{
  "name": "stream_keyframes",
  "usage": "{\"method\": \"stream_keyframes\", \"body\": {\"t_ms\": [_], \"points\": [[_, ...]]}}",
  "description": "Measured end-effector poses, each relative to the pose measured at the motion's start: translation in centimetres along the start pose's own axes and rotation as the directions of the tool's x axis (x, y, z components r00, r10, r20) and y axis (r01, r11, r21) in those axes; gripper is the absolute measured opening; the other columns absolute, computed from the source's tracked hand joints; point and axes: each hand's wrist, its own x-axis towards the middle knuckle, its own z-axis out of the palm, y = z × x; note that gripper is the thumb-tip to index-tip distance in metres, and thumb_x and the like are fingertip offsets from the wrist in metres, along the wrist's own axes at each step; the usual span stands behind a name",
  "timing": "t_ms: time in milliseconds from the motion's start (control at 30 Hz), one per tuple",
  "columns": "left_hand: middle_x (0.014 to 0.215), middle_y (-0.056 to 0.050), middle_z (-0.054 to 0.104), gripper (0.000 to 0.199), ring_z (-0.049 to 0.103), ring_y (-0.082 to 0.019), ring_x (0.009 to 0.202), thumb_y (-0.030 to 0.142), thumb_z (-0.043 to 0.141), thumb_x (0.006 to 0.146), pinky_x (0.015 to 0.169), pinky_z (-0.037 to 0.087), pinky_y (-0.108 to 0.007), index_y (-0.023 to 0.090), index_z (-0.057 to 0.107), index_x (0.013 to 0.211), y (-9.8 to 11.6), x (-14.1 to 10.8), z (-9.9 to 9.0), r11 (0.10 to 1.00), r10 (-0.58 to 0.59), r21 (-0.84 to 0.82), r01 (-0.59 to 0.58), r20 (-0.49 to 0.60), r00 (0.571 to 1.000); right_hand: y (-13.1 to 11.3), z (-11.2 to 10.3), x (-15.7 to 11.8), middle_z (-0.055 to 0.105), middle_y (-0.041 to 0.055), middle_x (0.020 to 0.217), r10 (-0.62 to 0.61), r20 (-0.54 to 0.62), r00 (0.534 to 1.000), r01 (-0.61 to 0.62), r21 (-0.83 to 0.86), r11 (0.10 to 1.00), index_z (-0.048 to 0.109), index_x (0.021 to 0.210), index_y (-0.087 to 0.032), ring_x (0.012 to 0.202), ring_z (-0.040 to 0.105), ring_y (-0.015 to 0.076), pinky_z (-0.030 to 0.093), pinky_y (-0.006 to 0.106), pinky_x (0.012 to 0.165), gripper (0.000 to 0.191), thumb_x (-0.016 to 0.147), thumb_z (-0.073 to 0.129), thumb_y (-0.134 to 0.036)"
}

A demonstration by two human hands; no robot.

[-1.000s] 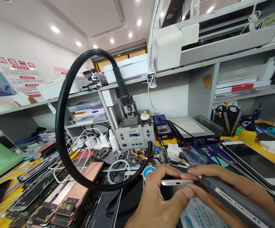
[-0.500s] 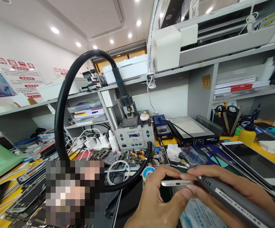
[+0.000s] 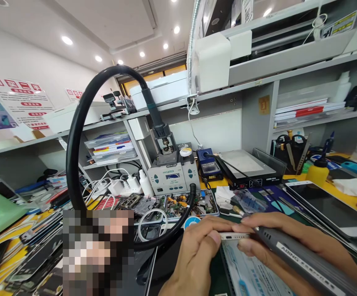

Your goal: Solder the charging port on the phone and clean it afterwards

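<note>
My left hand [image 3: 196, 250] grips a thin silver phone [image 3: 234, 236], thumb and fingers pressed on its left end. The phone's bottom edge, with a port and small holes, faces me. At its right end the fingers of my right hand [image 3: 277, 234] pinch it. A dark grey pen-shaped tool [image 3: 301, 257] marked "ABING" lies across my right hand, its tip near the phone. Beneath the hands is a clear and blue printed packet [image 3: 252, 271] on a green mat.
A hot-air station [image 3: 175, 179] with a looping black hose [image 3: 73, 164] stands behind. Circuit boards [image 3: 190, 203] lie ahead. A white tablet [image 3: 329, 205] and yellow bottle [image 3: 317, 173] are at right. Phones and cables crowd the left, beside a blurred patch.
My left thumb has moved from below the phone up onto its left end. More of the packet shows beneath. The view has shifted slightly.
</note>
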Motion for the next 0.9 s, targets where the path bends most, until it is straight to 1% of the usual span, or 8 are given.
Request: {"method": "stream_keyframes", "body": {"t_ms": [133,233,367,500,567,667,767,900], "points": [[0.114,-0.013,0.076,0.042,0.067,-0.034,0.108,0.034,0.044,0.099,0.098,0.048,-0.047,0.015,0.08,0.109,0.0,0.4,-0.3,0.994,0.051,-0.1,-0.047,0.042,0.998,-0.1,0.2,-0.1,0.079,-0.0083,0.088,0.027,-0.059,0.998,-0.025,0.028,0.999,0.071,0.098,-0.038,0.073,0.077,0.0131,0.056,0.012,0.056,0.018,0.082,0.076,-0.033],[0.112,-0.013,0.077,0.042,0.069,-0.034,0.105,0.035,0.045,0.099,0.096,0.05,-0.047,0.016,0.081,0.107,-0.3,0.5,-0.5,0.992,0.07,-0.107,-0.064,0.054,0.996,-0.2,0.4,-0.2,0.079,-0.0088,0.089,0.048,-0.075,0.996,-0.044,0.054,0.998,0.072,0.097,-0.038,0.072,0.077,0.0118,0.057,0.012,0.06,0.019,0.08,0.078,-0.031],[0.115,-0.014,0.077,0.041,0.067,-0.034,0.111,0.038,0.046,0.1,0.1,0.048,-0.048,0.016,0.079,0.109,-0.7,0.2,-0.2,0.999,0.046,-0.023,-0.047,-0.009,0.999,-0.3,0.3,-0.2,0.079,-0.0074,0.086,0.053,-0.071,0.996,-0.049,0.055,0.997,0.072,0.097,-0.035,0.068,0.075,0.0128,0.056,0.014,0.056,0.018,0.081,0.077,-0.031],[0.108,-0.013,0.08,0.036,0.072,-0.03,0.102,0.036,0.05,0.1,0.097,0.053,-0.046,0.015,0.079,0.108,-0.3,0.2,0.6,0.988,0.15,-0.022,-0.152,-0.051,0.987,-0.2,0.3,-0.2,0.079,-0.0048,0.087,0.019,-0.077,0.997,-0.016,0.031,0.999,0.072,0.098,-0.033,0.072,0.077,0.0166,0.058,0.017,0.055,0.016,0.082,0.075,-0.032],[0.105,-0.012,0.081,0.031,0.073,-0.028,0.099,0.032,0.054,0.099,0.093,0.055,-0.043,0.016,0.079,0.106,0.1,0.4,1.0,0.984,0.169,-0.044,-0.173,-0.08,0.982,0.0,0.4,-0.2,0.08,-0.0049,0.089,-0.02,-0.084,0.996,0.022,0.026,0.999,0.073,0.099,-0.034,0.074,0.078,0.017,0.058,0.017,0.057,0.018,0.082,0.074,-0.03],[0.104,-0.011,0.081,0.025,0.074,-0.027,0.098,0.024,0.058,0.096,0.092,0.056,-0.042,0.016,0.08,0.104,0.3,0.4,1.2,0.986,0.142,-0.071,-0.15,-0.098,0.985,0.1,0.4,-0.2,0.08,-0.0057,0.09,-0.064,-0.098,0.993,0.066,0.017,0.998,0.071,0.102,-0.035,0.073,0.078,0.0161,0.059,0.017,0.06,0.023,0.081,0.074,-0.025],[0.103,-0.011,0.081,0.025,0.074,-0.028,0.098,0.019,0.057,0.094,0.093,0.057,-0.043,0.016,0.081,0.103,0.3,0.2,0.9,0.989,0.12,-0.069,-0.128,-0.105,0.987,0.1,0.5,-0.3,0.08,-0.0081,0.092,-0.099,-0.082,0.992,0.098,-0.015,0.995,0.069,0.104,-0.037,0.073,0.078,0.0142,0.059,0.015,0.061,0.027,0.081,0.075,-0.023],[0.106,-0.012,0.081,0.029,0.074,-0.029,0.102,0.015,0.055,0.092,0.095,0.056,-0.046,0.014,0.081,0.105,0.8,0.0,0.4,0.996,0.074,-0.045,-0.076,-0.054,0.996,0.2,0.5,-0.5,0.08,-0.0063,0.091,-0.089,-0.053,0.995,0.087,-0.034,0.996,0.068,0.105,-0.035,0.071,0.079,0.0164,0.056,0.016,0.049,0.024,0.084,0.073,-0.027]]}}
